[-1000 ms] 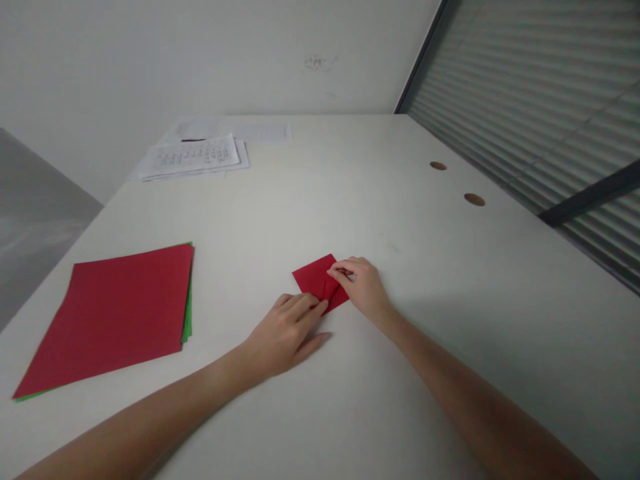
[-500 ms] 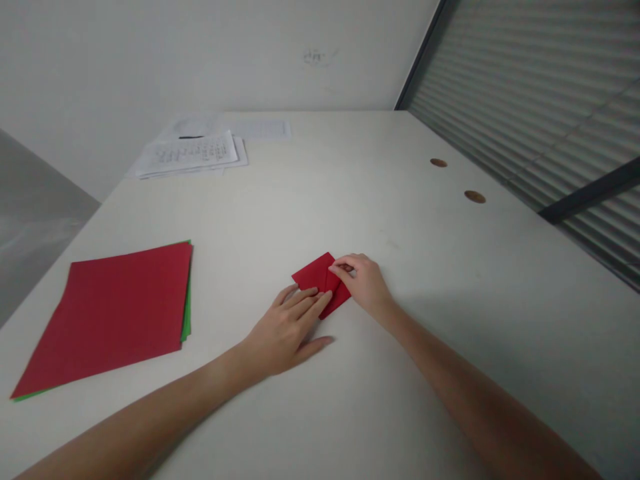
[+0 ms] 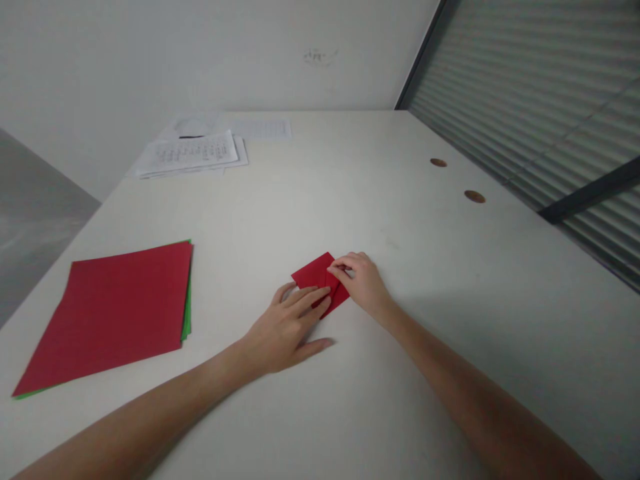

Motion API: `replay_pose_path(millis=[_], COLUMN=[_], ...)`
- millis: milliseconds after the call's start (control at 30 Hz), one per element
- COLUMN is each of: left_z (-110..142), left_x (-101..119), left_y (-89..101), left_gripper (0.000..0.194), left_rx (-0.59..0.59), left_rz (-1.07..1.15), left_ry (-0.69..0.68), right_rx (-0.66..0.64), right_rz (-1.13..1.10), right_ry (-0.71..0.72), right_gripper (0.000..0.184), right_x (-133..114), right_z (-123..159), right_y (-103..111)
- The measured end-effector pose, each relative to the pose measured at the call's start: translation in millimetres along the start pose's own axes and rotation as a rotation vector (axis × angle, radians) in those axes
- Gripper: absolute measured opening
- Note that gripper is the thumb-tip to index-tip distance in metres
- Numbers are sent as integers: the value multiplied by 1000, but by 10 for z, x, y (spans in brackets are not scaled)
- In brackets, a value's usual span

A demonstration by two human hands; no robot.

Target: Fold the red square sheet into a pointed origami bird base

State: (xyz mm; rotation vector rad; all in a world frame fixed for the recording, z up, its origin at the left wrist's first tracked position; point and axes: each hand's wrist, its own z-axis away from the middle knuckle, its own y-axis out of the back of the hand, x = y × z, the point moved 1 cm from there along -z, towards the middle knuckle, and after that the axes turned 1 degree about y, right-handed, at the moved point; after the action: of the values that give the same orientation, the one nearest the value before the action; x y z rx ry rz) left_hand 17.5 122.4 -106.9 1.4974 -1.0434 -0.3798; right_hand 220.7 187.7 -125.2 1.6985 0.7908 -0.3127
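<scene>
A small folded piece of red paper [image 3: 313,273] lies on the white table between my hands, with crease lines and a flap across its face. My left hand [image 3: 287,327] rests over its near left part, fingers stretched out on the paper and thumb apart on the table side. At the paper's right, my right hand [image 3: 363,280] pinches a flap of it between thumb and forefinger. Both hands cover parts of the folds, so the lower left edge and right corner are partly hidden.
At the left lies a stack of red sheets [image 3: 115,307] with green paper [image 3: 187,313] showing beneath. Handwritten papers [image 3: 195,152] lie at the far left of the table [image 3: 320,200]. Two round brown discs or holes [image 3: 475,197] sit near the right edge, by the window blinds [image 3: 525,93].
The fingers of my left hand have shifted slightly over the folded red paper. My right hand keeps its pinch and has hardly moved.
</scene>
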Motion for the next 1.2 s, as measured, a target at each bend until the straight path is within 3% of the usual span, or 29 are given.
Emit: replay_pose_path(millis=[200, 400, 767, 1000, 1200], left_z=[5, -16, 29, 36, 11], left_x=[-6, -64, 47, 55, 67], left_y=[-23, -7, -53, -66, -55], left_gripper=[57, 42, 34, 34, 44], left_rx=[33, 64, 123, 142, 86], left_rz=[42, 148, -79, -97, -52], left_ry=[0, 35, -113, -129, -75], right_rx=[27, 24, 17, 28, 32], right_rz=[4, 10, 23, 19, 16], right_ry=[-6, 8, 17, 11, 8], right_gripper=[12, 12, 12, 12, 12], right_x=[5, -15, -14, -4, -13], right_z=[3, 7, 11, 4, 4], right_y=[-15, -3, -5, -15, -13])
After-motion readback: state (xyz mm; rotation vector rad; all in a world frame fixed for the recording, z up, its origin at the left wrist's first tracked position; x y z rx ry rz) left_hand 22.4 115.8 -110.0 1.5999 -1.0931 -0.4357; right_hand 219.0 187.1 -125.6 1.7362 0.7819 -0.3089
